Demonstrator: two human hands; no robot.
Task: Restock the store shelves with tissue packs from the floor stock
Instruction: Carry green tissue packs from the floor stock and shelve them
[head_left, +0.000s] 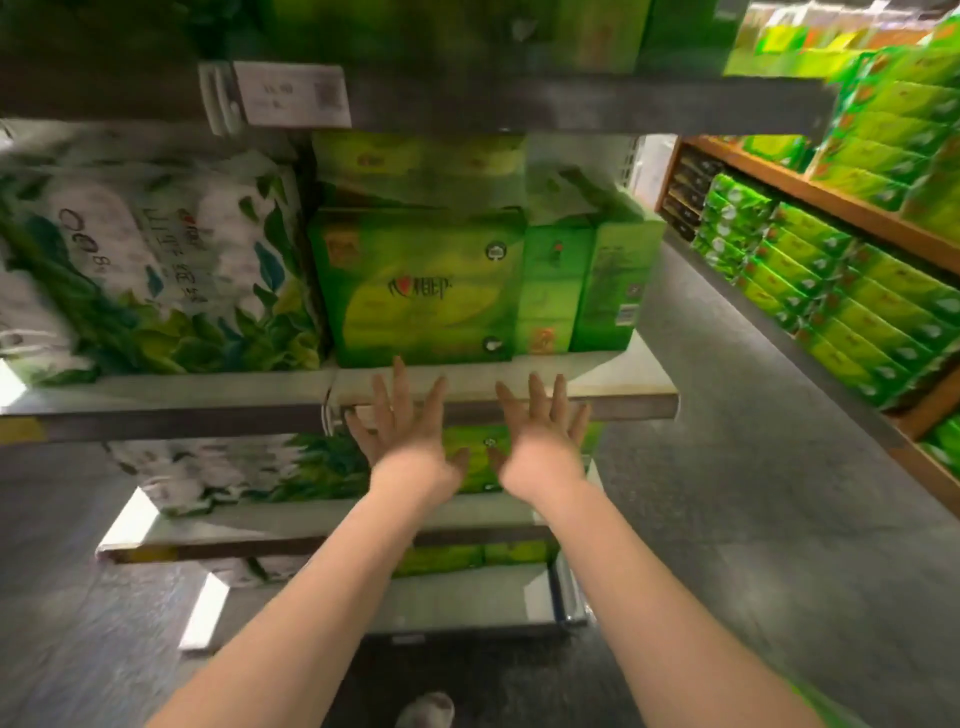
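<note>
Both hands (472, 441) (fingers spread) empty, just below green tissue pack (421, 286).

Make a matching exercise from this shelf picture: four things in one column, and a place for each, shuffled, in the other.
Things
1. green tissue pack
2. white leaf-print pack
3. price tag
4. left hand

Places
A. on the edge of the shelf above
B. in front of the shelf edge, fingers spread, beside the right hand
C. left part of the middle shelf
D. middle shelf, straight ahead of the hands

Pairs: 1-D, 2-C, 3-A, 4-B
</note>
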